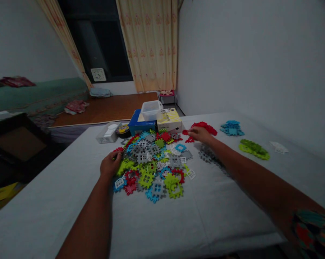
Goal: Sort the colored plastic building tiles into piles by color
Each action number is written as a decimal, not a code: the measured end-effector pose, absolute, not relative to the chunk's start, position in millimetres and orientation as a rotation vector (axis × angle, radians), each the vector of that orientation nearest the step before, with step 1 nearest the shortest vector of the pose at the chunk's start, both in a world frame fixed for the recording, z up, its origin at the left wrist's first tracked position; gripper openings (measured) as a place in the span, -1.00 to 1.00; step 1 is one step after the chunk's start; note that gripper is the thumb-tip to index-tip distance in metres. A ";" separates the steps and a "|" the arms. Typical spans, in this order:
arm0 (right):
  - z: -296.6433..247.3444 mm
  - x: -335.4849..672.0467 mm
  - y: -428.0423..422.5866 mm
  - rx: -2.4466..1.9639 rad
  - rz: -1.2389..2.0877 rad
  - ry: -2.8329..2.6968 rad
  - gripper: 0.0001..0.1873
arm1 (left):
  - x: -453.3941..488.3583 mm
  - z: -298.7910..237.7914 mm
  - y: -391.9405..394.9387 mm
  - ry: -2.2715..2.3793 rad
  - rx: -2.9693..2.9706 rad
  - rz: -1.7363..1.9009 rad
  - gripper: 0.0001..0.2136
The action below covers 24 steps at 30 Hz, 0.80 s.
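A mixed heap of plastic interlocking tiles (154,162) in grey, green, blue, red and white lies on the white-covered table (178,223). My left hand (110,164) rests at the heap's left edge, fingers curled on a green tile (124,165). My right hand (200,134) reaches far to the right of the heap, fingers closed on a red tile next to a pile of red tiles (204,126). Separate piles of blue tiles (232,128), green tiles (254,149) and grey tiles (208,154) lie on the right.
Behind the heap stand a blue box (138,125), a yellow box (169,119) and a clear plastic tub (151,109). A small clear container (108,133) sits to their left. A white scrap (279,146) lies far right. A bed and curtains are beyond the table.
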State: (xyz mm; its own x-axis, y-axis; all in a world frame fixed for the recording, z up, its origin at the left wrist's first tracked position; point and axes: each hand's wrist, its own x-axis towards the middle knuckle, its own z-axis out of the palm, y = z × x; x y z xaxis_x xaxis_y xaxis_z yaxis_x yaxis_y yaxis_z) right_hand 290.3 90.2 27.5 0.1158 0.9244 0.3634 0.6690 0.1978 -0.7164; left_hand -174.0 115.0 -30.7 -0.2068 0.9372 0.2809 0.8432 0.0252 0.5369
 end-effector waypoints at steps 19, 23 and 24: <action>-23.9 224.8 29.3 -1.293 0.576 -1.929 -0.70 | -173.3 -30.9 115.1 2.167 1.945 0.875 -0.64; -20.0 223.2 25.5 -1.254 0.615 -1.872 -0.83 | -172.1 -28.5 114.0 2.182 1.930 0.875 -0.64; -18.5 223.7 25.2 -1.247 0.634 -1.848 -0.84 | -172.2 -28.2 114.2 2.192 1.915 0.872 -0.64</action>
